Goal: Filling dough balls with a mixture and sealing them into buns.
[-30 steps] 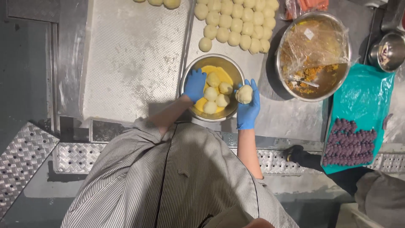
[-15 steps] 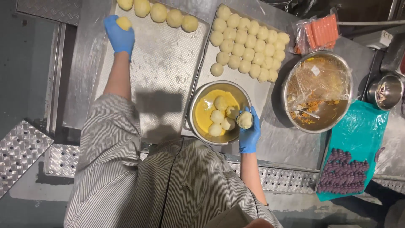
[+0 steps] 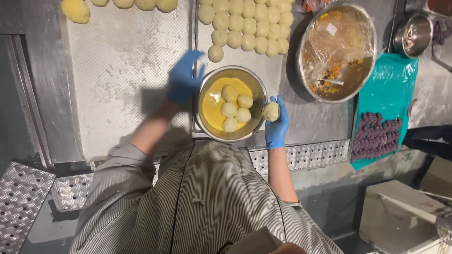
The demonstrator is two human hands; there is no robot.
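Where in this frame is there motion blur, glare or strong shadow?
Head view: the left hand is smeared by motion blur, while the right hand holding a dough ball is sharp; the plastic film over the large bowl throws glare; a dark shadow of the left arm falls on the metal tray.

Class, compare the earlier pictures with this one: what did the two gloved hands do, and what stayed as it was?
The left hand let go of its dough ball on the left tray and came back empty beside the steel bowl. The right hand kept holding its dough ball at the bowl's rim. Bowl and tray rows stayed put.
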